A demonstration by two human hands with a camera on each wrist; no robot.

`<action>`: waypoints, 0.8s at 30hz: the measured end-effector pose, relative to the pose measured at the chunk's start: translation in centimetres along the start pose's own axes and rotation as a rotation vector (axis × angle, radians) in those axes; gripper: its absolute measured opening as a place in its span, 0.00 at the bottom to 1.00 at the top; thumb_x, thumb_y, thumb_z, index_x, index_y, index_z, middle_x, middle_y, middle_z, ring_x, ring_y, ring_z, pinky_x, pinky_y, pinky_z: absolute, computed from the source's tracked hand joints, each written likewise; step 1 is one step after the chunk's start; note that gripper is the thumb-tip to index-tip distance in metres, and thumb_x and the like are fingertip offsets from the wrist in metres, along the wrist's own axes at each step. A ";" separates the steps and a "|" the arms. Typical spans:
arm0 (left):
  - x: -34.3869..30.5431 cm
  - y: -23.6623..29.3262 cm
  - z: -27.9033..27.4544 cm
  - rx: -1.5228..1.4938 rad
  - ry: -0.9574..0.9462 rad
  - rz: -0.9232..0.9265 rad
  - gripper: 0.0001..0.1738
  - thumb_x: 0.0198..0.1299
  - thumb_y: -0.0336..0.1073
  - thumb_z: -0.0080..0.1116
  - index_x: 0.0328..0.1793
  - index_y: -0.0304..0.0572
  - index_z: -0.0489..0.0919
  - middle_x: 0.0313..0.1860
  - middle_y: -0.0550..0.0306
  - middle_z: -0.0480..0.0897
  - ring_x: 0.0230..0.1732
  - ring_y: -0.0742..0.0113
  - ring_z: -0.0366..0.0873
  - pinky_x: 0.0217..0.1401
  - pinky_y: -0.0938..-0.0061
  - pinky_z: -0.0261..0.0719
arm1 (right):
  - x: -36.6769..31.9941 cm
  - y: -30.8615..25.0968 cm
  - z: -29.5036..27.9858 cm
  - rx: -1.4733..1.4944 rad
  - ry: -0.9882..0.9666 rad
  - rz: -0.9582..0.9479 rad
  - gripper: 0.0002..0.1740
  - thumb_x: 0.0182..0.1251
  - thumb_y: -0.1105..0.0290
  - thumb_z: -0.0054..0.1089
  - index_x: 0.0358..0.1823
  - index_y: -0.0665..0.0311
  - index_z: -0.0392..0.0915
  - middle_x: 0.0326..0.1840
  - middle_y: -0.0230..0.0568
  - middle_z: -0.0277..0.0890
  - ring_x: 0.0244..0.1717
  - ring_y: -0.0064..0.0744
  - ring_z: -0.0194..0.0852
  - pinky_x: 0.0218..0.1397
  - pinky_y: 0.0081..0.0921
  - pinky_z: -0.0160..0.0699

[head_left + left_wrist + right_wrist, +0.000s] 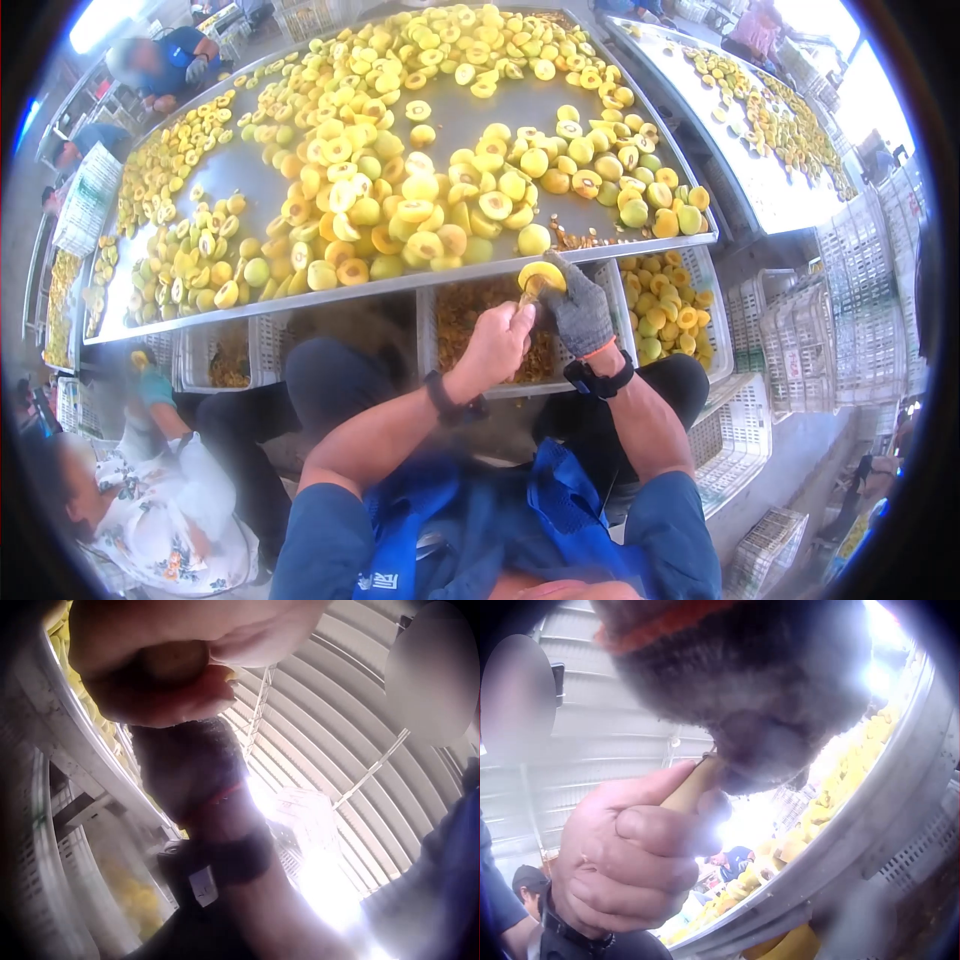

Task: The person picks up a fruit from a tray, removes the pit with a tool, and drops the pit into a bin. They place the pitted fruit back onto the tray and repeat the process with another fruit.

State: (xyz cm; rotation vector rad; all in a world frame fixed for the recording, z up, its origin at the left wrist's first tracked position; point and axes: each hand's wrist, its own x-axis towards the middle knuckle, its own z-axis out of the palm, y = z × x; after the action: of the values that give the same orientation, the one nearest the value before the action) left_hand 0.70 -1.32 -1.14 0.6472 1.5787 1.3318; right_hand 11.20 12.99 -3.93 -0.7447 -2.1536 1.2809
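In the head view my bare left hand and my gloved right hand meet just over the near edge of a metal table. The right hand holds a yellow apricot by its side, cut face toward the left hand. Curled fingers of the left hand grip a small tool with a pale, wood-like handle. The handle's round end shows inside the fist in the left wrist view. The tool's tip is at the apricot, mostly hidden by the glove.
Heaped apricots, many halved, cover much of the table. Beneath its edge stand a crate of brownish pits and a crate of apricots. A person sits at my left; stacked white crates stand at right.
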 end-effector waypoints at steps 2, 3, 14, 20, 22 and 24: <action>-0.1 0.2 0.2 -0.117 -0.034 -0.047 0.20 0.83 0.43 0.46 0.37 0.37 0.73 0.17 0.62 0.71 0.12 0.73 0.67 0.12 0.72 0.64 | 0.0 1.0 0.2 0.008 0.027 -0.037 0.27 0.72 0.73 0.62 0.72 0.64 0.76 0.63 0.56 0.82 0.58 0.49 0.85 0.61 0.37 0.82; -0.1 0.2 0.4 -0.141 -0.034 -0.068 0.20 0.83 0.42 0.46 0.37 0.37 0.73 0.18 0.62 0.71 0.12 0.74 0.67 0.12 0.72 0.64 | 0.0 1.3 0.4 0.011 0.038 -0.055 0.27 0.71 0.74 0.62 0.72 0.64 0.76 0.63 0.57 0.82 0.58 0.49 0.85 0.61 0.37 0.82; 0.1 0.5 -0.5 0.029 -0.126 -0.040 0.20 0.83 0.44 0.45 0.39 0.36 0.73 0.19 0.63 0.70 0.12 0.74 0.64 0.13 0.75 0.62 | 0.2 -0.9 -2.4 -0.169 -0.082 -0.182 0.29 0.69 0.75 0.64 0.72 0.62 0.76 0.57 0.58 0.85 0.57 0.54 0.86 0.59 0.38 0.83; -0.4 0.6 -0.2 -0.227 -0.160 -0.142 0.21 0.83 0.45 0.46 0.41 0.35 0.74 0.18 0.64 0.69 0.12 0.75 0.63 0.12 0.75 0.61 | -0.2 -1.4 -1.9 -0.154 -0.050 -0.132 0.27 0.70 0.74 0.67 0.70 0.61 0.78 0.57 0.56 0.85 0.57 0.53 0.85 0.60 0.38 0.82; 0.1 0.4 -0.4 -0.334 -0.188 -0.172 0.21 0.83 0.46 0.46 0.41 0.35 0.74 0.18 0.64 0.68 0.11 0.75 0.63 0.12 0.75 0.61 | 0.2 -1.5 -2.2 -0.261 -0.018 -0.214 0.26 0.69 0.74 0.67 0.70 0.61 0.78 0.57 0.55 0.85 0.57 0.53 0.85 0.61 0.38 0.82; 0.3 0.2 -0.2 -0.156 -0.154 -0.085 0.20 0.83 0.44 0.46 0.40 0.35 0.73 0.19 0.62 0.70 0.13 0.74 0.65 0.12 0.73 0.62 | 0.5 -1.2 -2.2 -0.292 0.026 -0.284 0.27 0.64 0.74 0.70 0.66 0.60 0.81 0.55 0.53 0.85 0.57 0.53 0.82 0.63 0.40 0.79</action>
State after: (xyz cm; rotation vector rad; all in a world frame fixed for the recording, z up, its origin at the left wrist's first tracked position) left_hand 0.40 -1.10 -1.00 0.5658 1.3495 1.2960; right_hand 12.15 14.22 -1.87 -0.5360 -2.3523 0.8192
